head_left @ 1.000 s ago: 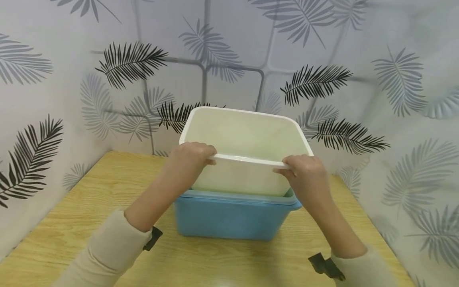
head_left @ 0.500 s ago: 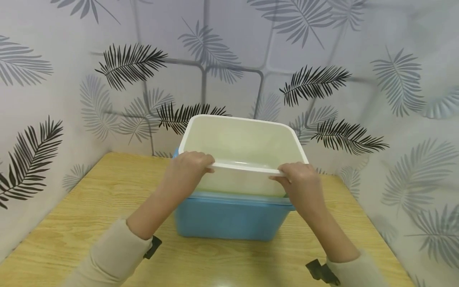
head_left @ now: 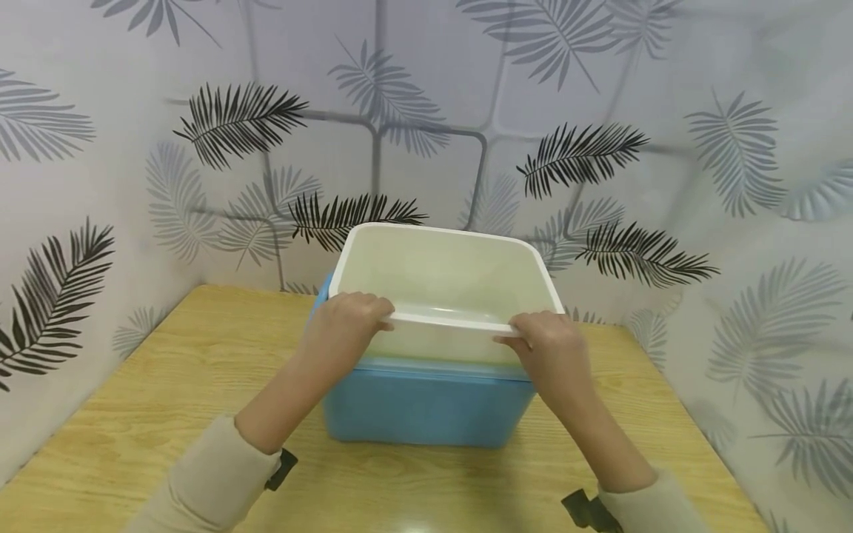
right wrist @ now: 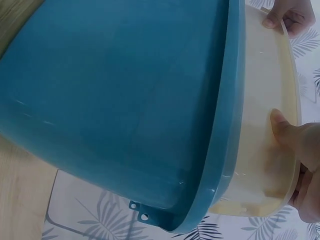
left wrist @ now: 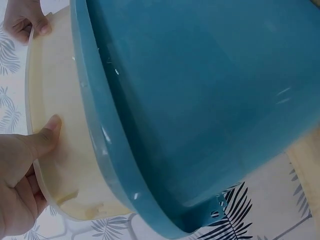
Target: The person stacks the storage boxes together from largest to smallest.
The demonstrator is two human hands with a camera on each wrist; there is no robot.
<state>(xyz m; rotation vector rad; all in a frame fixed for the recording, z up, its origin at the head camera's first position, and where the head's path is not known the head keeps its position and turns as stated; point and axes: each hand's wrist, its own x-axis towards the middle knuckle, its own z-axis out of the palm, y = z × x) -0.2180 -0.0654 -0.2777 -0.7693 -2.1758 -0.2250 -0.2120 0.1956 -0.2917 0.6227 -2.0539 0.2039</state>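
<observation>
A white plastic basin [head_left: 453, 274] stands partly inside a blue plastic basin [head_left: 426, 407], its upper part showing above the blue rim. My left hand [head_left: 349, 326] grips the near rim of the white one at its left corner. At the right corner my right hand [head_left: 549, 348] holds the same rim. In the left wrist view, the left thumb [left wrist: 50, 132] presses the outer wall of the white basin, with fingers over the rim. The right thumb [right wrist: 281, 122] lies likewise on that wall in the right wrist view. Inside the white basin only bare walls show.
The blue basin sits on a wood-grain table [head_left: 220, 355]. Behind and at both sides rises a pale wall covering [head_left: 426, 111] with leaf prints. Dark straps [head_left: 586, 511] show at both sleeves. The blue basin has a small tab with holes [right wrist: 140, 212] under its rim.
The white basin has sunk lower into the blue one and shifted slightly left, both hands moving down with it. The blue basin has stayed in place.
</observation>
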